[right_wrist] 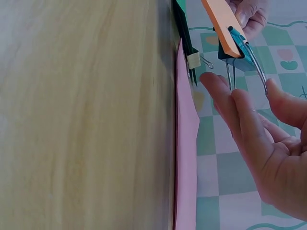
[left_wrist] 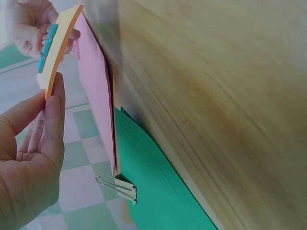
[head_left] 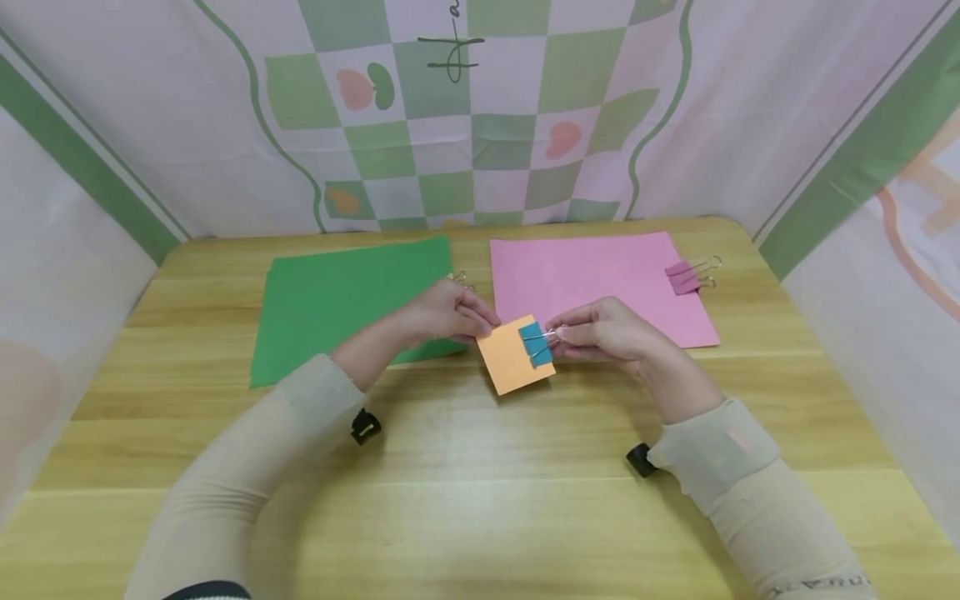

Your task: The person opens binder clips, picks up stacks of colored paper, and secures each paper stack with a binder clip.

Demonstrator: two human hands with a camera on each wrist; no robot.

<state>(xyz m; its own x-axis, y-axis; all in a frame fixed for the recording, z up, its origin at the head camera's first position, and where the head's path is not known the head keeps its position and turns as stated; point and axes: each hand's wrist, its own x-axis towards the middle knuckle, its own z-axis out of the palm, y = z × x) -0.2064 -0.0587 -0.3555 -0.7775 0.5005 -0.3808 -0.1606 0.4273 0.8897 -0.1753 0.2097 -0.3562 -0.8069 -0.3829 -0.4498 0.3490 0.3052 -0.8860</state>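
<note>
Over the middle of the table, my left hand pinches the upper left corner of an orange sticky-note pad between thumb and fingers. A teal binder clip sits over the pad's right edge. My right hand holds the clip's wire handles, thumb on one and fingertips on the other, as the right wrist view shows at the handles. In the left wrist view the pad is seen edge-on, its sheets stacked thick.
Green paper lies at the back left, with a pale binder clip on its edge. Pink paper lies at the back right, a pink binder clip on its right edge. A patterned curtain hangs behind the wooden table.
</note>
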